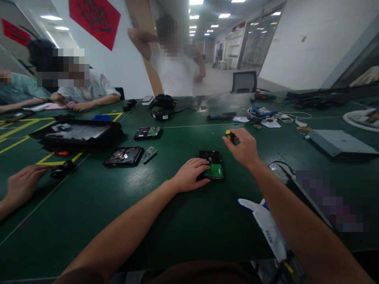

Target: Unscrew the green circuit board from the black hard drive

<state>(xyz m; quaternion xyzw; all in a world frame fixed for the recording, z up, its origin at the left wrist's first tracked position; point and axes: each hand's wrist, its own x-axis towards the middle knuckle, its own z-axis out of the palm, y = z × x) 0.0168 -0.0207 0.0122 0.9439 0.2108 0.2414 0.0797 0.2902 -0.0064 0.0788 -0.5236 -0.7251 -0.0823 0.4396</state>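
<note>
A hard drive [214,169] lies flat on the green table, its green circuit board facing up. My left hand [192,174] grips its left side, with the thumb at the near edge and the fingers over the top. Above the table, to the right of the drive and apart from it, is my right hand [242,146]. Its fingers are closed on the yellow and black handle of a screwdriver [228,135]; the shaft cannot be made out.
To the left lie an opened drive case [124,156], a loose circuit board [150,154] and another hard drive [148,132]. A black tray [79,132] stands farther left, near another person's hand [23,187]. A metal box [340,142] and a glove [266,225] are on the right.
</note>
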